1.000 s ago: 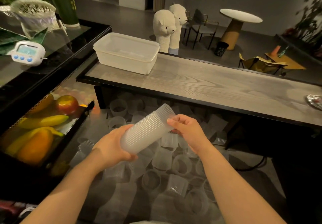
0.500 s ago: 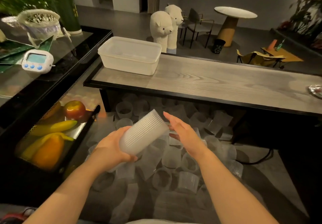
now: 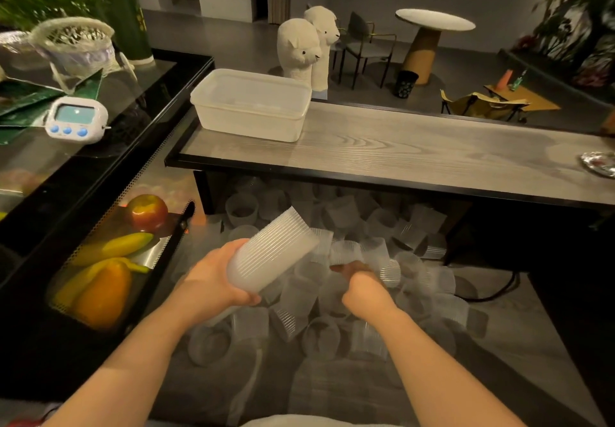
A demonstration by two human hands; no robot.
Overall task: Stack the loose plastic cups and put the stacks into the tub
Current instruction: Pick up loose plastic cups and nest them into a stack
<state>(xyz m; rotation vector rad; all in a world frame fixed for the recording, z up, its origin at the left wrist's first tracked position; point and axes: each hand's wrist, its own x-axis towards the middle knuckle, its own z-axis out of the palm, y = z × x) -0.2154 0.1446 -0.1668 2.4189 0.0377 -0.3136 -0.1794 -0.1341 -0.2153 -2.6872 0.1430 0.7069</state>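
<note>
The left hand (image 3: 213,280) grips a stack (image 3: 271,253) of ribbed clear cups near its base, fingers curled round it, the stack tilted with its open end up and to the right. The right hand (image 3: 361,285) reaches down into the loose cups (image 3: 412,280) on the low surface, and its fingers look curled on one cup (image 3: 344,252) lying on its side, though the grip is partly hidden. The loose cups lie scattered, some upright and some tipped, reaching under the wooden counter (image 3: 416,157). The tub (image 3: 251,105) stands on the counter's left end, well apart from both hands. To the left, a tray (image 3: 156,253) holds an apple (image 3: 147,212), bananas and an orange pepper, and a timer (image 3: 76,120) sits on the black top
</note>
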